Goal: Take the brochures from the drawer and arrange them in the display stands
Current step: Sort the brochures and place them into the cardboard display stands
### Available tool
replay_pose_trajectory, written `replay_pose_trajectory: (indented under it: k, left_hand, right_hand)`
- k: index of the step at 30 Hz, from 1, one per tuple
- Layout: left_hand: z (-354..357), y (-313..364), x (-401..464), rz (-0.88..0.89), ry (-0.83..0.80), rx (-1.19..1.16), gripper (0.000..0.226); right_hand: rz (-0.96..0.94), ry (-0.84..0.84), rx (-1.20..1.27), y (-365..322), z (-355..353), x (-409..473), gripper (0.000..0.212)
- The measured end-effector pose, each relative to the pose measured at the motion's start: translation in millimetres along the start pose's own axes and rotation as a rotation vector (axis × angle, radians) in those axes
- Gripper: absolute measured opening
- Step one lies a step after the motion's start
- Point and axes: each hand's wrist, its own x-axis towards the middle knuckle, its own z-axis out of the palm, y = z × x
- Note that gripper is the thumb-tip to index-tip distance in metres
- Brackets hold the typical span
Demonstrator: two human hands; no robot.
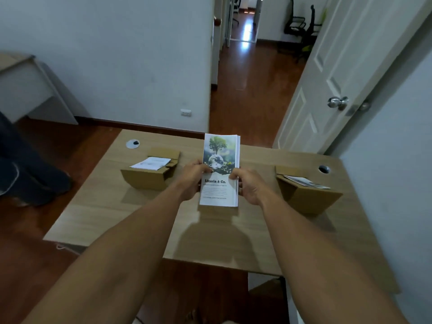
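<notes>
A stack of brochures (pixel 221 157) with a tree-and-globe cover reading "Liceria & Co." stands upright over the middle of the wooden desk (pixel 112 206). My left hand (pixel 194 181) grips its left edge and my right hand (pixel 247 185) grips its right edge. The stack's bottom rests at a cardboard display stand (pixel 217 210), mostly hidden behind the brochures. A second cardboard stand (pixel 149 174) on the left holds a white leaflet. A third cardboard stand (pixel 306 195) on the right holds flat-lying brochures. The drawer is not in view.
Two cable holes (pixel 132 143) (pixel 324 169) sit at the desk's far corners. An open white door (pixel 336 73) stands to the right, with a hallway and office chairs beyond. Another desk (pixel 25 87) and a dark-clothed person's leg (pixel 28 169) are at left.
</notes>
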Motion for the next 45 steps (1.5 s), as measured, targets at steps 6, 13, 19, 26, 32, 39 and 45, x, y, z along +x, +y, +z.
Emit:
replay_pose_trajectory:
  k: [6,13,19,26,32,39,45]
  left_hand:
    - [-65,2,-19,0.026,0.159,-0.095,0.023]
    - [-165,1,-61,0.064,0.351,-0.169,0.024]
    - [-270,1,-94,0.087,0.502,-0.210,0.027]
    - [-403,3,-128,0.083,0.626,-0.232,0.025]
    - [-499,-3,-153,0.067,0.675,-0.220,0.032]
    - [-585,-8,-157,0.048,0.728,-0.245,0.032]
    - [-669,-6,-122,0.019,0.751,-0.224,0.026]
  right_hand:
    - [-0.012,-0.160,-0.079,-8,71,11,0.023]
    - [0.013,-0.314,-0.163,-3,183,15,0.020]
    - [0.015,-0.438,-0.207,8,299,9,0.017]
    - [0.023,-0.529,-0.222,26,443,1,0.030]
    - [0.041,-0.575,-0.244,46,545,-5,0.039]
    - [0.042,-0.611,-0.320,62,641,11,0.026]
    - [0.074,-0.631,-0.331,69,720,55,0.042]
